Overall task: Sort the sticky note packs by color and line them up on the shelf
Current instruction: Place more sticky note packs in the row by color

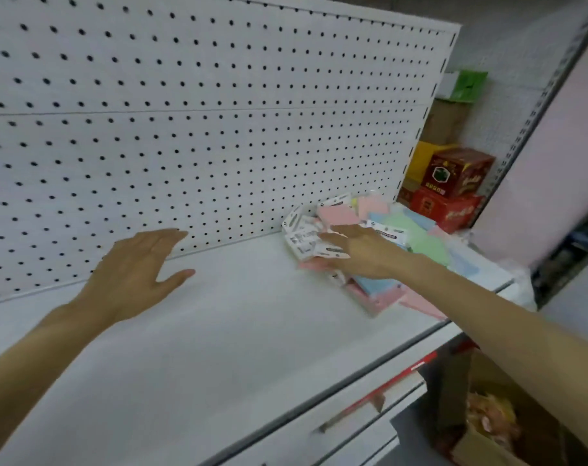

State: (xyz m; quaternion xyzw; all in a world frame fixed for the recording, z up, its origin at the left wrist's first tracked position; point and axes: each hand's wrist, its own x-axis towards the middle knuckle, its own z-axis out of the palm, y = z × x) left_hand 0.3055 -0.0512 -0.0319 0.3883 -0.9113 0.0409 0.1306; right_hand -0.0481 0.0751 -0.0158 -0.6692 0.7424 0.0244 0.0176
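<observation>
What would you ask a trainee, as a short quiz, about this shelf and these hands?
1. True or false: the sticky note packs already stand lined up by color.
2. Which hand reaches the packs?
3. Fill in: the packs lie at the shelf's ____ end.
Key: 1 false, they lie in a jumbled heap. 2 the right hand. 3 right.

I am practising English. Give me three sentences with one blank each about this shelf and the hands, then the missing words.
1. The right hand reaches the pile of sticky note packs at the ___ end of the shelf.
2. The left hand is open and holds ___.
3. The pegboard behind the shelf is ___ in colour.
Missing words: right; nothing; white.
</observation>
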